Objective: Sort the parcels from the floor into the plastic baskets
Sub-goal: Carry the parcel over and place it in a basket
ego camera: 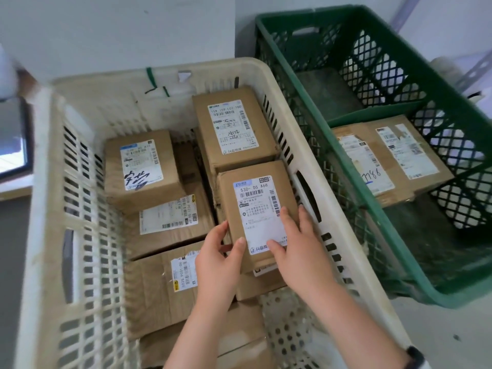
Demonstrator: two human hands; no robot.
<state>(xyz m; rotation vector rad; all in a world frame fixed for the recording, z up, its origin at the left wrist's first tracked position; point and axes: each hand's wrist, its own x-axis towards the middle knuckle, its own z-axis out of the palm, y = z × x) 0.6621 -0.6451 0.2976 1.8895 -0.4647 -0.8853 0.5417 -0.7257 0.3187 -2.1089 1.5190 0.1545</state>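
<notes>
Both hands clasp a small brown cardboard parcel (pixel 255 206): left hand (pixel 218 259) pinches its near corner, right hand (pixel 299 249) curls over its right edge. We find it atop other boxes (pixel 143 166) inside the cream plastic basket (pixel 42 209).

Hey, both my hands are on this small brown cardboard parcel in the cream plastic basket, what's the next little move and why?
Probably settle the small brown cardboard parcel flat on the boxes beneath and let go. Your left hand and right hand both grip its near end, and it lies inside the cream plastic basket, close to its right wall.
</notes>
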